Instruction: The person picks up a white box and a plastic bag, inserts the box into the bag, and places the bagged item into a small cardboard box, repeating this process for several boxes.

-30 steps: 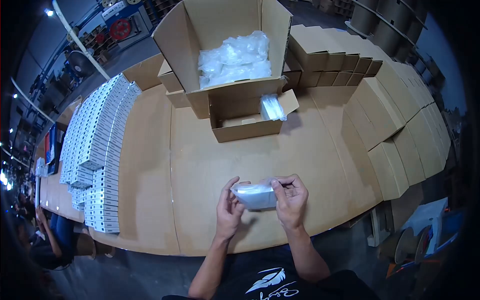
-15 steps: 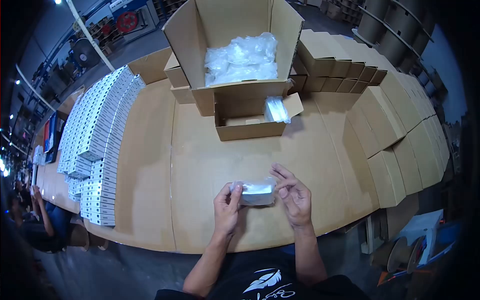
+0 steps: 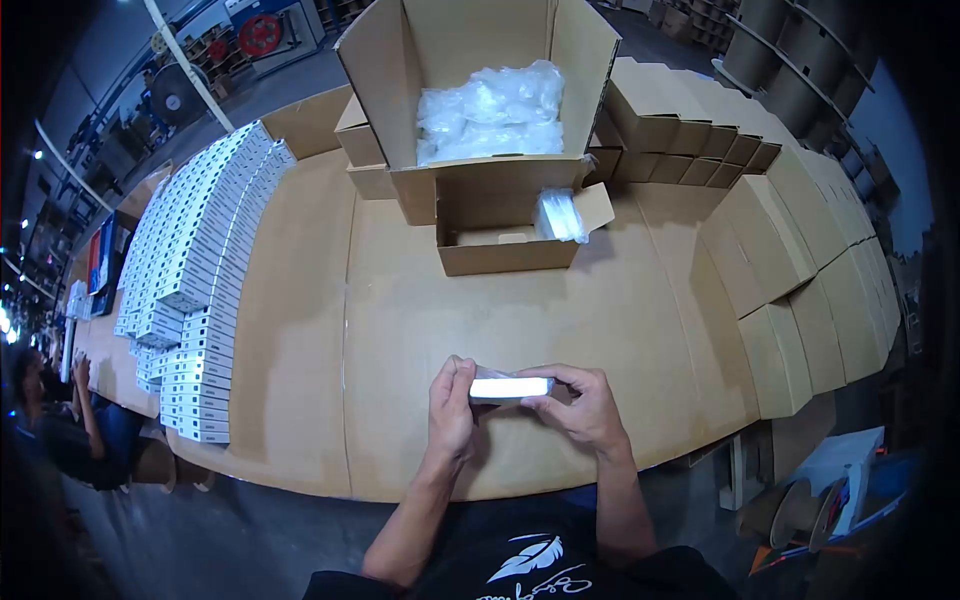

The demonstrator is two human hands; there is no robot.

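Note:
A small white box (image 3: 510,388) in a clear plastic bag is held level between both hands above the near middle of the table. My left hand (image 3: 452,400) is closed on its left end, thumb on top. My right hand (image 3: 585,402) pinches its right end between thumb and fingers. Beyond them stands an open cardboard carton (image 3: 505,262), with several plastic-wrapped packets (image 3: 561,216) upright at its right end. Behind it, a larger open carton (image 3: 400,90) holds a heap of clear plastic bags (image 3: 490,115).
Stacked small white boxes (image 3: 200,290) line the left side of the cardboard-covered table (image 3: 290,330). Brown cartons (image 3: 790,260) are piled along the right, with more (image 3: 690,120) at the back right. Another person (image 3: 75,420) sits at the far left.
My right hand, apart from the box with its fingers spread before, now grips its right end. The wrapped box has turned so a bright narrow side shows.

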